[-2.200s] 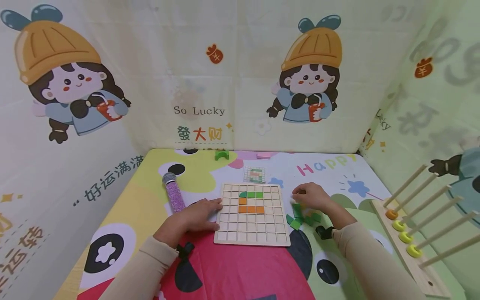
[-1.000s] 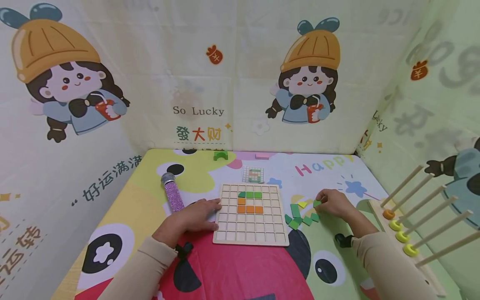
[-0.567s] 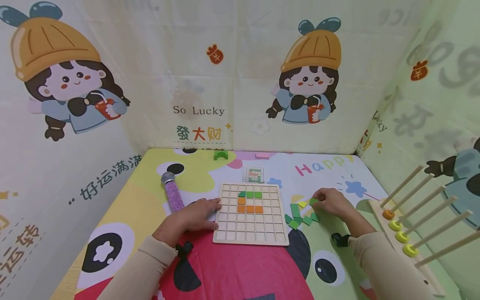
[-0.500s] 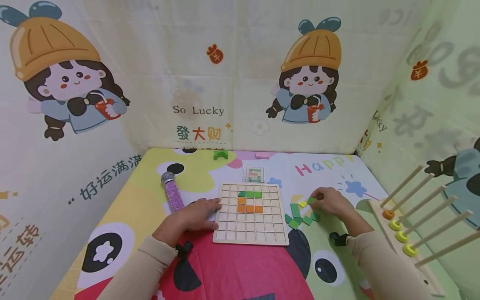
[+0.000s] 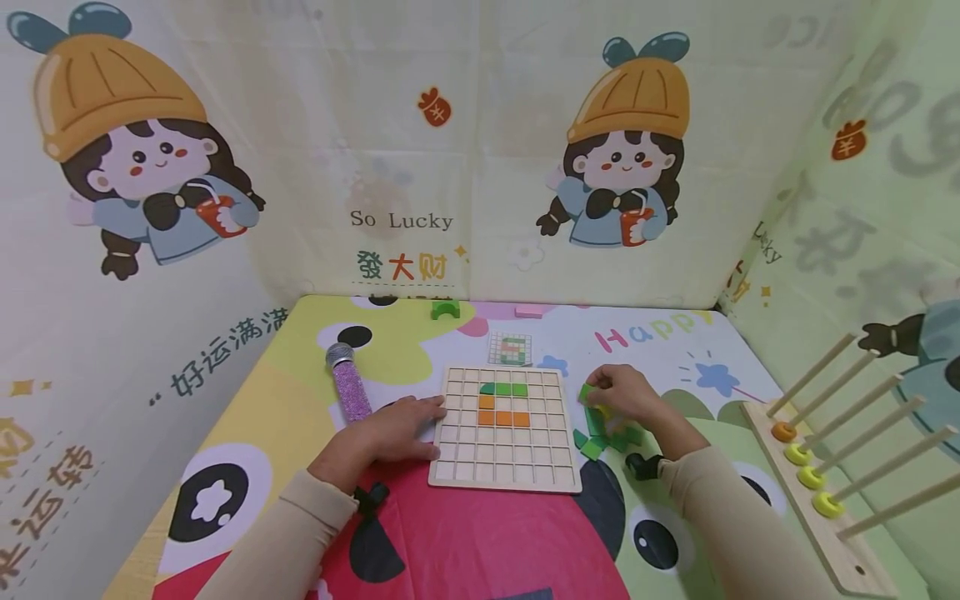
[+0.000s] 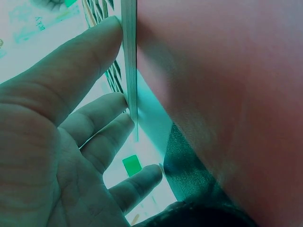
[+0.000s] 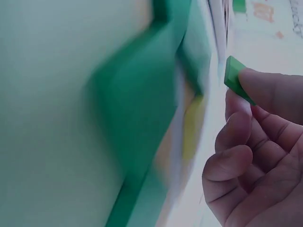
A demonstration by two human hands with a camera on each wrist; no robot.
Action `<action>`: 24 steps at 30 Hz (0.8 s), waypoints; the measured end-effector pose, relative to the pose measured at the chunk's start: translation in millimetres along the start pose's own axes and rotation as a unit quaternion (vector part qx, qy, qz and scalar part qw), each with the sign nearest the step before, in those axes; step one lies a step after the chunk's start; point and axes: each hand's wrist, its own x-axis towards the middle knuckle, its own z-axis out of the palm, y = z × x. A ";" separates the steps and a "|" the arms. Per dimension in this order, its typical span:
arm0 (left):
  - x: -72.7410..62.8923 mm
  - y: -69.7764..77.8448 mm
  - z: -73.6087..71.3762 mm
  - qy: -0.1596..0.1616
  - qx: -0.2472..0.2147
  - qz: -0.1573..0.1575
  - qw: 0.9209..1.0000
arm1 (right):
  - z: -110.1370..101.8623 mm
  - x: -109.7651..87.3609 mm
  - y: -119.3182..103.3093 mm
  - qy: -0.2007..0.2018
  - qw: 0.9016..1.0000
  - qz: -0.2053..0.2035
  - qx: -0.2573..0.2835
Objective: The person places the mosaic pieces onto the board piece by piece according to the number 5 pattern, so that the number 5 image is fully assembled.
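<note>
Pinching right grip (image 5: 624, 392): green tile (image 7: 234, 77), between thumb and fingers, right of grid board (image 5: 504, 452).
Left grip (image 5: 396, 431): released, touching the board's left edge.

Cartoon-print tabletop (image 5: 517, 533): gridded board (image 5: 504, 467), green pieces (image 5: 592, 450), purple microphone (image 5: 349, 387), peg rack (image 5: 847, 552).

Pale wood board (image 5: 504, 454) ruled in squares, green tiles (image 5: 511, 389), orange tiles (image 5: 503, 418), plain green held tile (image 5: 586, 393), glittery purple microphone (image 5: 350, 390) topped in silver, yellow rings (image 5: 827, 505), one orange ring (image 5: 783, 432), beige sleeves (image 5: 285, 529), cream wall cloth (image 5: 498, 158) printed with orange-hatted cartoon figures (image 5: 592, 227)
</note>
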 end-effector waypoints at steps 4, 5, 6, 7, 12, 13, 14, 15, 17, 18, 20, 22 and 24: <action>1.1 -0.5 0.2 0.002 0.002 0.000 1.000 | 9.3 10.2 -15.7 -0.012 0.999 -0.030 0.011; 1.4 -0.5 0.4 0.003 0.003 0.001 1.000 | 11.4 12.5 -19.4 -0.015 0.999 -0.039 0.010; 1.8 -0.6 0.7 0.002 0.003 0.000 1.000 | 13.4 14.6 -22.9 -0.017 0.999 -0.045 0.008; 2.2 -0.6 1.1 0.002 0.005 0.001 1.000 | 15.0 16.6 -26.0 -0.020 0.998 -0.051 0.004; 1.5 0.8 1.0 0.002 0.005 0.002 1.000 | 21.9 24.5 -39.4 -0.025 0.998 -0.054 -0.005; 0.7 1.2 0.6 0.002 0.006 0.003 1.000 | 23.0 25.7 -41.8 -0.026 0.998 -0.054 -0.006; 0.1 1.5 0.2 0.002 0.007 0.003 1.000 | 24.2 26.8 -44.2 -0.027 0.998 -0.055 -0.006; -0.6 1.9 -0.2 0.002 0.007 0.004 1.000 | 25.5 28.0 -46.2 -0.027 0.998 -0.055 -0.005; -1.6 2.3 -0.9 0.002 0.009 0.007 1.000 | 28.2 30.3 -48.6 -0.027 0.998 -0.055 -0.008; -2.0 2.5 -1.1 0.001 0.010 0.008 1.000 | 29.4 31.3 -49.4 -0.028 0.998 -0.053 -0.010; -2.0 2.4 -0.7 0.002 0.009 0.009 1.000 | 32.2 33.7 -49.8 -0.029 0.998 -0.054 -0.015; -1.9 2.4 -0.4 0.002 0.007 0.007 1.000 | 34.9 36.1 -49.5 -0.029 0.998 -0.051 -0.018; -1.6 1.9 0.4 0.002 0.005 0.003 1.000 | 37.3 38.4 -49.9 -0.031 0.998 -0.051 -0.019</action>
